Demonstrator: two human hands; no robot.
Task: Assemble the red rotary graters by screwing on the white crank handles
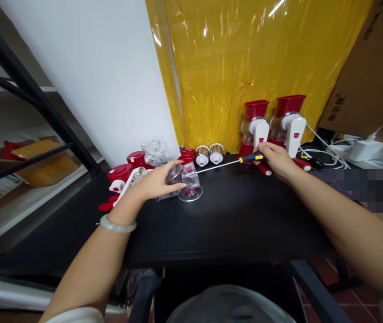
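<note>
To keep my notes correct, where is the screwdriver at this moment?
In the head view, the screwdriver is just right of centre, its handle in the right hand and its shaft reaching left toward the clear plastic part in the left hand.

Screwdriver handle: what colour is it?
The screwdriver handle is black with yellow parts; the head view shows it.

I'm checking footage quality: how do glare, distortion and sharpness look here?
Head view: glare streaks on the yellow sheet; head view: black shelf post and carton lean outward, suggesting wide-angle distortion; head view: screwdriver in the right hand reads clearly, the clear plastic part in the left hand less so; head view: pixelation hides a right-edge patch.
</note>
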